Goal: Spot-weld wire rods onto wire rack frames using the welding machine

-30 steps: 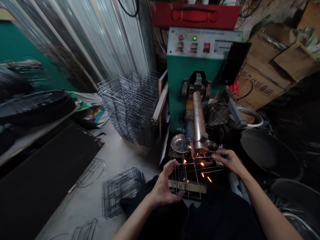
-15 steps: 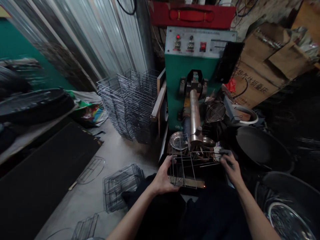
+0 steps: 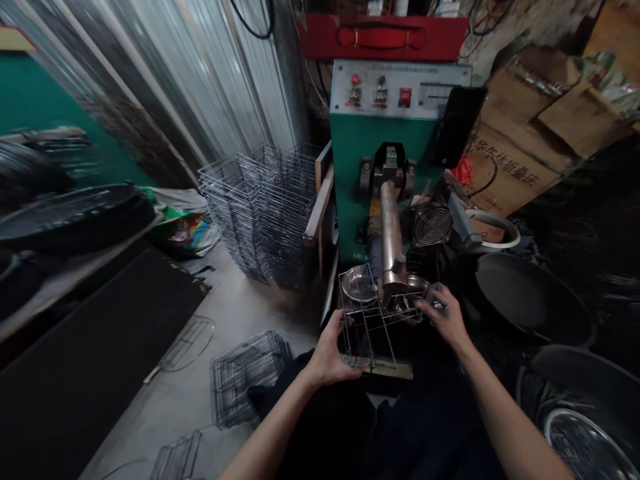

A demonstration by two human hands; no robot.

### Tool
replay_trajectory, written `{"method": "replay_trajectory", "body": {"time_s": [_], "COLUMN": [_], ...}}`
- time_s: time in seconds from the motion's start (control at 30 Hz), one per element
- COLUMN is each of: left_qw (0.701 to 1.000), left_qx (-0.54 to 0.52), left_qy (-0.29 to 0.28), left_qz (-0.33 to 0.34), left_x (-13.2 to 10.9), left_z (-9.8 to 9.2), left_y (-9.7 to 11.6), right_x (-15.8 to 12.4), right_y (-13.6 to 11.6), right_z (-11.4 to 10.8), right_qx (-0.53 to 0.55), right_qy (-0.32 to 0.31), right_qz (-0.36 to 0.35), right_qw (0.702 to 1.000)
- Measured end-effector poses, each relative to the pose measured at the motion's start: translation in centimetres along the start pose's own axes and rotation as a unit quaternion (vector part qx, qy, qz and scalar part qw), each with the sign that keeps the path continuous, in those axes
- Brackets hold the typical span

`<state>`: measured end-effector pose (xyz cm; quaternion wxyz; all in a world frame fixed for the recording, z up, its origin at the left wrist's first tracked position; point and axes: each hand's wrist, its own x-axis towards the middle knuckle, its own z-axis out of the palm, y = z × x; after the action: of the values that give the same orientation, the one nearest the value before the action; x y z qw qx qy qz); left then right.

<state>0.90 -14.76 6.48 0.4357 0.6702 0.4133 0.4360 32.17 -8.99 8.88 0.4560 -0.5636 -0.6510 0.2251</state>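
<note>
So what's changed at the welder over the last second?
The orange sparks around the silver wire rack are gone, and the green lamp on the green welding machine is now unlit. The right hand moved left onto the rack's right side. The left hand stayed on its left side. The stacked wire racks look unchanged.

Hands (image 3: 330, 353): two. Wire rack between them (image 3: 367, 333): one. Green welding machine (image 3: 360, 180): one; lit red lamp (image 3: 355, 80) on its panel: one. Steel bowls (image 3: 357, 285): two. Cooling fan (image 3: 433, 225): one. Tall stack of wire racks (image 3: 260, 220): one. Low pile of wire racks (image 3: 250, 380) on floor: one. Black pans (image 3: 530, 307), right side: two. Cardboard carton (image 3: 510, 173): one.
</note>
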Motion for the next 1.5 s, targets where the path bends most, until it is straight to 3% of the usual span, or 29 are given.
{"method": "replay_trajectory", "body": {"time_s": [0.27,0.63,0.93,1.0,1.1,1.17,1.23,1.3,1.4,1.47,1.5], "left_qw": [1.000,0.999,0.999,0.999,0.992,0.971,0.933,0.884,0.809,0.784,0.788], "left_qx": [0.007,-0.012,-0.018,-0.035,-0.100,-0.187,-0.285,-0.372,-0.453,-0.454,-0.436], "left_qy": [-0.002,-0.004,-0.011,0.007,0.059,0.104,0.154,0.194,0.223,0.187,0.157], "left_qz": [0.006,0.034,0.033,0.011,-0.048,-0.103,-0.159,-0.208,-0.300,-0.379,-0.406], "left_x": [0.9,2.5,2.9,1.7,-2.3,-5.8,-9.2,-12.1,-16.2,-19.3,-21.1], "left_z": [0.1,-0.1,0.1,0.4,1.2,2.3,3.9,5.7,7.7,7.7,7.0], "left_y": [-0.8,-0.2,0.5,0.8,1.0,1.4,2.2,3.4,5.3,6.2,6.5], "right_x": [1.1,2.2,2.2,0.6,-3.7,-7.3,-10.4,-12.2,-12.1,-10.6,-9.8], "right_y": [0.4,1.5,0.6,1.5,4.3,6.1,6.7,5.6,1.8,-1.1,-2.3], "right_z": [0.0,0.4,-0.1,-0.9,-2.4,-3.4,-4.2,-5.1,-6.7,-7.7,-8.1], "right_qx": [-0.003,-0.002,-0.003,0.027,0.019,-0.029,-0.074,-0.107,-0.149,-0.166,-0.170], "right_qy": [-0.003,0.016,0.030,0.046,0.076,0.077,0.068,0.066,0.058,0.017,-0.016], "right_qz": [-0.008,-0.022,-0.044,-0.022,0.049,0.095,0.120,0.122,0.093,0.076,0.074], "right_qw": [1.000,1.000,0.999,0.998,0.996,0.992,0.988,0.985,0.983,0.983,0.983]}}
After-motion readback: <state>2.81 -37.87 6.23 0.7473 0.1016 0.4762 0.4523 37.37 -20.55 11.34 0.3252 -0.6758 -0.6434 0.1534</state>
